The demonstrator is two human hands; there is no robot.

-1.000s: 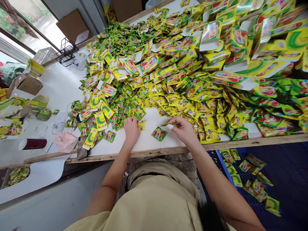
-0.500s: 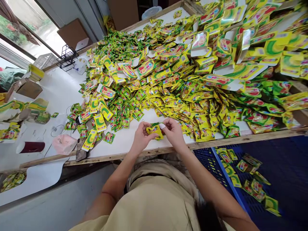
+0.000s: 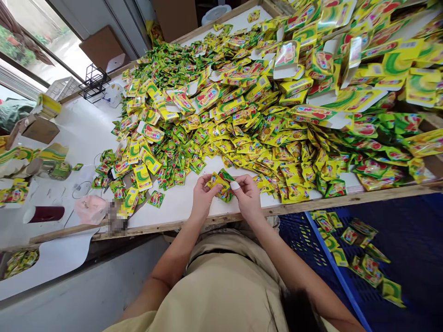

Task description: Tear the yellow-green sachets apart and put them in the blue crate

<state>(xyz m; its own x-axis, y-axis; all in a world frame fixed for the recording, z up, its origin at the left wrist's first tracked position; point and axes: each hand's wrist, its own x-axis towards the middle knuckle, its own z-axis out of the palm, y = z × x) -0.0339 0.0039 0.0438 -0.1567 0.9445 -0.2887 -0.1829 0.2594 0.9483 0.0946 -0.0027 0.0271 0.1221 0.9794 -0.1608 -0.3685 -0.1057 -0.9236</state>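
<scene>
My left hand [image 3: 203,196] pinches a small yellow sachet [image 3: 215,180] between thumb and fingers, just above the table's front edge. Against it lies a green sachet [image 3: 225,175], gripped by my right hand [image 3: 248,193], whose thumb has a white covering on its tip. The two packets overlap, so where one ends under the other is partly hidden. Beyond my hands spreads a big heap of yellow sachets [image 3: 242,150] and green sachets [image 3: 173,157], with flat yellow printed boxes [image 3: 209,96] lying on top.
A wooden rim [image 3: 166,227] edges the white table [image 3: 81,122]. Below right stands a blue crate [image 3: 341,272] with several packets in it. To the left lie a pink bag [image 3: 90,208], a dark red cup [image 3: 46,214], a jar [image 3: 57,169] and a black wire rack [image 3: 94,84].
A green sachet now shows clearly beside the yellow one between my hands, where mostly yellow was visible before. My hands have stayed in nearly the same place.
</scene>
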